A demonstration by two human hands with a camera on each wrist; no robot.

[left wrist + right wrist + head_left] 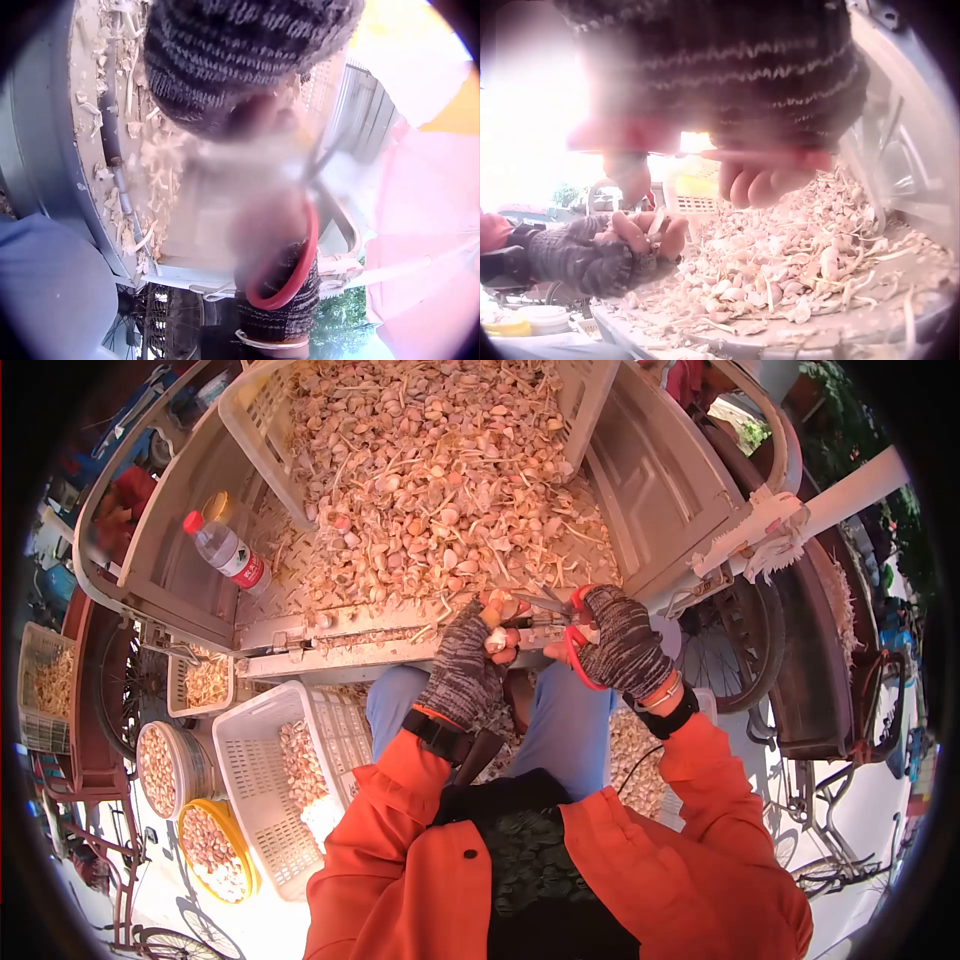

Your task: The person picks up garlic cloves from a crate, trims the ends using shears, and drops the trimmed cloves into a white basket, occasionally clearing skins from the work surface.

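Note:
Both hands wear dark striped knit gloves with bare fingertips and meet at the edge of a cart bed. My left hand (467, 670) pinches a pale garlic bulb (495, 641) between thumb and fingers; in the right wrist view a whitish piece of garlic (657, 225) shows at its fingertips. Red-handled scissors (580, 660) are gripped in my right hand (625, 645), their blades pointing left toward the left hand. The red handle loop (306, 270) also shows in the left wrist view, where the blades are blurred. A large heap of garlic (430, 480) with loose stalks lies just beyond the hands.
On the cart's left stands a red-capped bottle (228, 552). Below left are a white crate (255, 760), a bucket of garlic (160, 765) and a yellow tub (215, 850). Cart walls (655, 470) flank the heap. Legs in blue trousers (560, 730) sit under the hands.

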